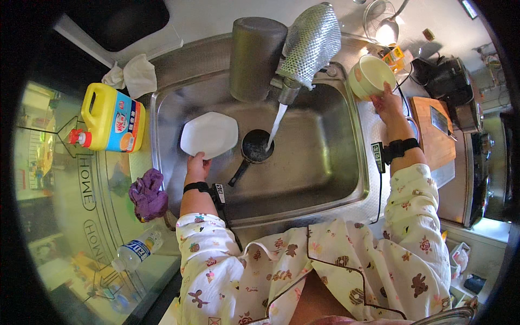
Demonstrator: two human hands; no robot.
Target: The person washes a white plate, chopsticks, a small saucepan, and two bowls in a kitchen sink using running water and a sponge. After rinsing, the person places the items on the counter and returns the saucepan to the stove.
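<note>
My left hand [198, 164] grips the near edge of a white angular plate [209, 136] over the left side of a stainless steel sink [300, 170]. Out to the right, my right hand [386, 101] holds a pale bowl [373, 77] by its rim, at the sink's right edge beside the counter. Whether the bowl rests on the counter I cannot tell. Water [277, 122] runs from the faucet [289, 92] into a small black pan [258, 145] on the sink floor. The pan's handle points toward me.
A dark grey cylinder [258, 59] and a silvery mesh cover [313, 40] rise by the faucet. Left of the sink are a yellow detergent jug [113, 118], a purple cloth [149, 196] and a plastic bottle [137, 249]. A wooden cutting board [432, 142] bearing a cleaver [440, 120] lies right.
</note>
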